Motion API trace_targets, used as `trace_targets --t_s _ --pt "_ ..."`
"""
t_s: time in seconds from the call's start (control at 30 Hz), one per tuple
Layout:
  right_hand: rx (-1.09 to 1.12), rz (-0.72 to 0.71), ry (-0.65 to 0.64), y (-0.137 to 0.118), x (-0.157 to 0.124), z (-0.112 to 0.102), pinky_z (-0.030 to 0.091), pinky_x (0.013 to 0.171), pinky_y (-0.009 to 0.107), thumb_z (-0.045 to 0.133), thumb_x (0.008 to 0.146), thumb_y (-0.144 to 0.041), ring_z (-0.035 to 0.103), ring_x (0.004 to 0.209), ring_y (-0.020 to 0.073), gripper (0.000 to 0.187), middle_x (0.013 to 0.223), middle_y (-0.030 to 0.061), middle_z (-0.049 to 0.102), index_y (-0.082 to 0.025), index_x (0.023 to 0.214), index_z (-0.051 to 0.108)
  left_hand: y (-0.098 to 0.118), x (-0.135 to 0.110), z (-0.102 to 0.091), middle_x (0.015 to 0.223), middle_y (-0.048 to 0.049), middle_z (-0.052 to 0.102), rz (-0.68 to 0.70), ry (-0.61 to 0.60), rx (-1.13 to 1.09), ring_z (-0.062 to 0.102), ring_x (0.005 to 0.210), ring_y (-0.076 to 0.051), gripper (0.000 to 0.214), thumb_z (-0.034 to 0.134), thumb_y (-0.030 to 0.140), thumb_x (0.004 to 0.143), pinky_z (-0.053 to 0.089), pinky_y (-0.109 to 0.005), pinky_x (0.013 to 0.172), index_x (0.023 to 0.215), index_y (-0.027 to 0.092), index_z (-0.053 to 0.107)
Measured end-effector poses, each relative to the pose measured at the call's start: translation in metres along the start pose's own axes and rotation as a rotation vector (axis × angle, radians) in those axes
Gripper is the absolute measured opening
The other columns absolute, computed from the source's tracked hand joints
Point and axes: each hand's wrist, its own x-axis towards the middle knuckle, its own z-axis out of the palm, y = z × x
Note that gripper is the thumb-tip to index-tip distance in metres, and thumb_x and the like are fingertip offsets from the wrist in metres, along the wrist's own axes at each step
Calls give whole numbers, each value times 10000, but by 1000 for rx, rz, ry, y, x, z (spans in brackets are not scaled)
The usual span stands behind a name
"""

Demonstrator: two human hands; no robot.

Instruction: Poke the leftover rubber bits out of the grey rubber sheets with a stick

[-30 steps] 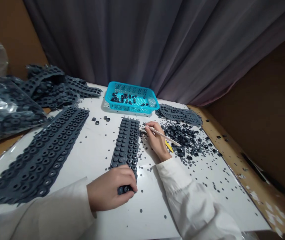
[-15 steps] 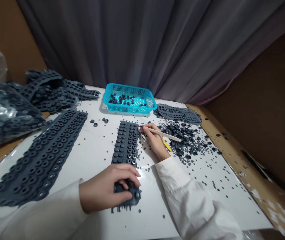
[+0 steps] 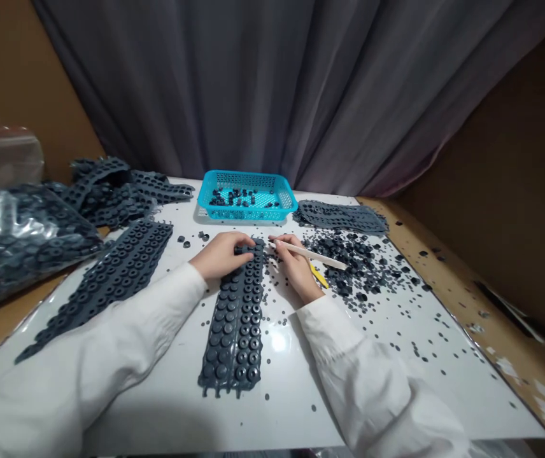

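Nearest: your left white sleeve (image 3: 86,324) and your right white sleeve (image 3: 363,375), both resting on a glossy white tabletop (image 3: 158,413) scattered with small dark discs.

Main item: a long dark grey rubber strip of round studs (image 3: 234,337) lay flat at the table's centre, directly before you. Its long axis ran away from you, leaning slightly right at the far end, and small tabs at its near end pointed toward you.

Your left hand (image 3: 219,254) sat on the strip's far end, its fingers (image 3: 246,242) curled over in a narrow hold, apparently to keep the rubber from shifting. Your right hand (image 3: 296,270) lay just right of the strip, pinching a slim pale wooden stick (image 3: 313,254) in a narrow pencil grip, its point aimed at the strip's far end.

Beside them: a small yellow piece (image 3: 319,275) under the stick, and a heap of loose dark grey rubber pieces (image 3: 349,261) farther right.

To the left: a second studded grey strip (image 3: 114,273), a clear plastic bag of grey rubber parts (image 3: 14,245) and a tangled pile of strips (image 3: 110,194).

Farthest: a bright blue plastic mesh basket (image 3: 248,215) holding dark pieces, a further grey strip (image 3: 342,216) and a grey curtain (image 3: 253,95).
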Motion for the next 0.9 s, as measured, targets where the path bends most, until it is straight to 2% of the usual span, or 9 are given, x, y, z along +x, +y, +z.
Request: trace_targets --t_s 0.1,0.2,0.3,0.37,0.5,0.6,0.67,0.8,0.9 --pt "-231 -31 75 -5 -1 -5 449 758 280 453 898 -390 611 857 186 201 922 45 664 -216 884 554 -23 23 12 1021 -104 678 -38 80 107 598 1004 -271 219 593 207 752 430 -401 938 944 152 682" --pt "-587 -51 75 -8 -2 -9 386 625 262 426 912 -340 565 638 180 202 693 25 620 -199 900 571 -38 30 15 1047 -119 656 -50 108 163 552 1066 -300 251 616 228 732 400 -413 965 961 144 676" --pt "-853 -86 98 -10 -3 -9 330 592 264 434 910 -302 536 613 187 197 652 37 604 -193 912 598 -46 27 18 1075 -137 637 -76 123 196 544 1061 -302 320 608 280 753 395 -403 962 1022 114 655" --pt "-891 -112 122 -10 -2 -8 324 601 267 441 907 -291 534 653 197 193 663 46 602 -192 890 606 -49 25 20 1085 -161 622 -116 142 212 546 1041 -312 372 594 342 775 389 -415 957 1046 92 639" --pt "-740 -128 158 -5 0 -8 340 611 279 460 888 -284 513 639 193 196 621 27 559 -178 821 611 -52 24 21 960 -152 615 -242 152 201 570 920 -321 487 656 493 701 423 -412 851 988 101 631" --pt "-571 -112 178 -3 1 -7 360 598 283 489 867 -302 512 601 178 196 608 13 550 -174 790 616 -52 24 19 738 -58 586 -338 146 -58 558 738 -257 368 755 440 576 413 -334 704 774 163 613" --pt "-424 -67 166 -4 0 -5 380 569 282 512 854 -331 519 555 168 200 582 2 553 -175 792 621 -50 22 18 634 -16 544 -340 128 -257 520 642 -209 297 765 386 556 379 -292 627 650 185 567" --pt "-135 65 107 -10 -4 0 407 502 272 591 810 -384 536 482 157 211 521 -18 556 -179 819 642 -41 19 23 615 24 515 -312 91 -519 490 568 -146 255 641 415 709 367 -237 548 696 194 515" --pt "29 90 55 -16 -9 3 464 595 279 666 762 -384 611 630 167 209 678 18 653 -184 821 671 -34 19 27 608 54 472 -357 80 -749 448 487 -103 237 528 430 820 348 -195 471 793 205 459"
